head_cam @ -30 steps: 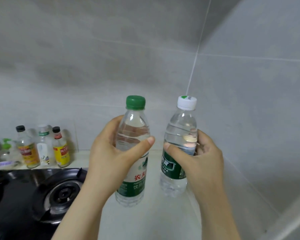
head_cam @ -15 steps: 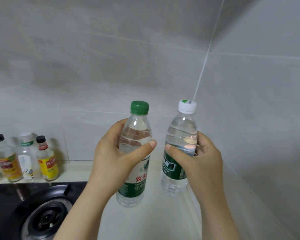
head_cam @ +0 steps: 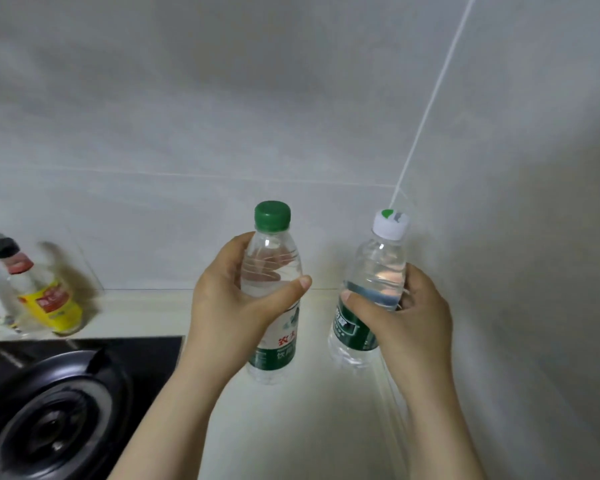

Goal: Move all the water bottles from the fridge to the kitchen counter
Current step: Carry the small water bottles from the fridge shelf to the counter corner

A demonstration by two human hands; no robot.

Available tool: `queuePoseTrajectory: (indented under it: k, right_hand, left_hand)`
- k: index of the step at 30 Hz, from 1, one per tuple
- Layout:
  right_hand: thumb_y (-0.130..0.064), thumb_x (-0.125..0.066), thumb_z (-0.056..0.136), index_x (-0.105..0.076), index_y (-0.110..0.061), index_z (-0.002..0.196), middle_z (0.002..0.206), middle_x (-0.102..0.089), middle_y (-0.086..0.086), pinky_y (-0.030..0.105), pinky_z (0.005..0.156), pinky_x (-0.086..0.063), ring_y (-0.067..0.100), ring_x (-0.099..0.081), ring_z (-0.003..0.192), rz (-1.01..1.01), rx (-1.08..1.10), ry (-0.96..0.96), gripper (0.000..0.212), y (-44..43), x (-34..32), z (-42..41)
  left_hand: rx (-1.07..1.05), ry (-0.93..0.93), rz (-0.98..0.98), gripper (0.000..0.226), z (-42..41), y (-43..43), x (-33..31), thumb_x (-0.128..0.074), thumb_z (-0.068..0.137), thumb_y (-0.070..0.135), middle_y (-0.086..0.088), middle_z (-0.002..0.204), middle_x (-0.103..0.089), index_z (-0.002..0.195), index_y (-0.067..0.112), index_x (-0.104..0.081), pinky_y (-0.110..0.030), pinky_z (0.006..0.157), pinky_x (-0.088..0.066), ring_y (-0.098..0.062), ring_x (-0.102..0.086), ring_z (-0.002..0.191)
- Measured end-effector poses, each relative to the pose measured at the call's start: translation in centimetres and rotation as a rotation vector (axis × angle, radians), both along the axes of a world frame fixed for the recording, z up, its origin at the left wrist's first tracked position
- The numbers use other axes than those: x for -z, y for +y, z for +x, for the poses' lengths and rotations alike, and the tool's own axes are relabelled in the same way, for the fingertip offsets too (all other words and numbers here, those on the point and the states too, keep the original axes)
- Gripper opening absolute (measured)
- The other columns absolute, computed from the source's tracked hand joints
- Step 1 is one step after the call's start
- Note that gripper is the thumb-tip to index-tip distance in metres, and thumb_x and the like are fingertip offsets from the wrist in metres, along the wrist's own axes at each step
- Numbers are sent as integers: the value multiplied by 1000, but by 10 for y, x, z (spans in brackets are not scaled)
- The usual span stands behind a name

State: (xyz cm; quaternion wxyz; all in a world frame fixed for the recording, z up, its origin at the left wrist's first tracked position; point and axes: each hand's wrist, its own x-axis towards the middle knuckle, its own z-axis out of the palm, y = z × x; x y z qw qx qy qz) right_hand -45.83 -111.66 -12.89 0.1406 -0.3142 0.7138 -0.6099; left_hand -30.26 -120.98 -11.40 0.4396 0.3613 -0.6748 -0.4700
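My left hand grips a clear water bottle with a green cap and a green and white label. Its base is at or just above the pale kitchen counter. My right hand grips a second clear water bottle with a white cap and a dark green label. This one leans slightly right, its base close to the counter near the right wall. The bottles are side by side, a small gap apart. The fridge is out of view.
A black gas hob with a round burner fills the lower left. Behind it, condiment bottles stand against the tiled wall, one with a yellow label. Grey tiled walls meet in a corner just behind the water bottles.
Both bottles have dropped lower toward the counter in the corner, still held. The view has swung so the condiment bottles sit nearer the left edge.
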Motion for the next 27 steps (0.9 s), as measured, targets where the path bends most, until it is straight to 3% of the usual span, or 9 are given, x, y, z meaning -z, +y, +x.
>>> queuePoseTrajectory:
  k: [8, 13, 19, 27]
  right_hand:
    - [-9, -84, 61, -65, -26, 89, 83, -73, -3, 45, 76, -59, 18, -71, 76, 131, 48, -91, 38, -35, 76, -44]
    - [-15, -88, 61, -63, -30, 99, 90, -72, -9, 37, 78, -59, 7, -69, 79, 216, 40, -115, 47, -51, 107, -59]
    - [-18, -89, 62, -60, -28, 111, 101, -69, -8, 28, 77, -56, 10, -68, 89, 289, -4, -74, 57, -74, 137, -74]
    - [-16, -85, 60, -62, -24, 106, 94, -70, -8, 38, 80, -58, 11, -68, 84, 312, 37, -14, 52, -106, 170, -97]
  left_hand:
    - [-7, -119, 131, 37, -37, -35, 61, -85, 66, 18, 11, 84, -73, 97, 22, -65, -14, 65, -54, -1, -69, 74]
    - [-34, -176, 188, 37, -49, -54, 96, -86, 66, 20, 11, 83, -72, 95, 25, -64, -18, 68, -55, -2, -68, 75]
    - [-49, -229, 230, 43, -59, -68, 126, -86, 65, 22, 12, 86, -72, 101, 27, -64, -16, 68, -53, 1, -67, 77]
    - [-30, -230, 277, 42, -73, -83, 151, -87, 64, 18, 18, 84, -71, 98, 28, -64, -10, 65, -51, 2, -67, 75]
